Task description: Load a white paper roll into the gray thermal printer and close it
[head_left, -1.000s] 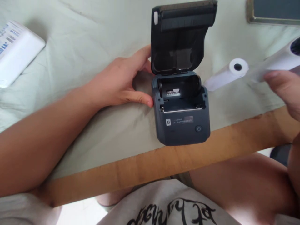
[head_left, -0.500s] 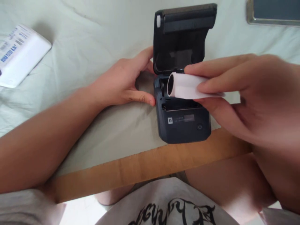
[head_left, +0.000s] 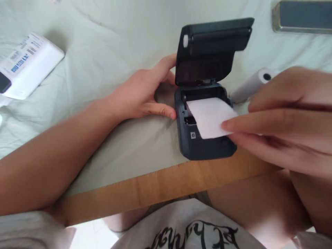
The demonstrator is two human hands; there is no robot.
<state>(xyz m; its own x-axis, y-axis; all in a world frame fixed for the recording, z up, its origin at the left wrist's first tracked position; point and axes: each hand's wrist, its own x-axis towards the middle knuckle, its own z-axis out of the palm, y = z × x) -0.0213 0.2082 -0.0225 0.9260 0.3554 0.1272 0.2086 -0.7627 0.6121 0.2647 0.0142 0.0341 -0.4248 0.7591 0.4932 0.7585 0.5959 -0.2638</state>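
Note:
A small dark printer [head_left: 207,150] stands on the pale cloth near the wooden edge, its lid [head_left: 207,55] raised. My left hand [head_left: 147,90] holds the printer's left side, the thumb at the body and the fingers reaching behind the lid hinge. My right hand [head_left: 282,117] pinches the right corner of a white paper strip [head_left: 214,119] between thumb and finger. That strip comes out of the printer's compartment and lies over its front; whatever part sits inside is mostly hidden beneath it.
Behind my right hand a white paper roll [head_left: 250,84] lies on the cloth. A dark box with a metallic rim [head_left: 303,17] is at the upper right. At the left is a white device with a label [head_left: 36,65]. A wooden edge [head_left: 155,183] runs along the front.
The paper roll is no longer in my right hand's fingers above the compartment; a flat strip now extends forward in them. My right hand has moved down a little, and another roll shows behind it.

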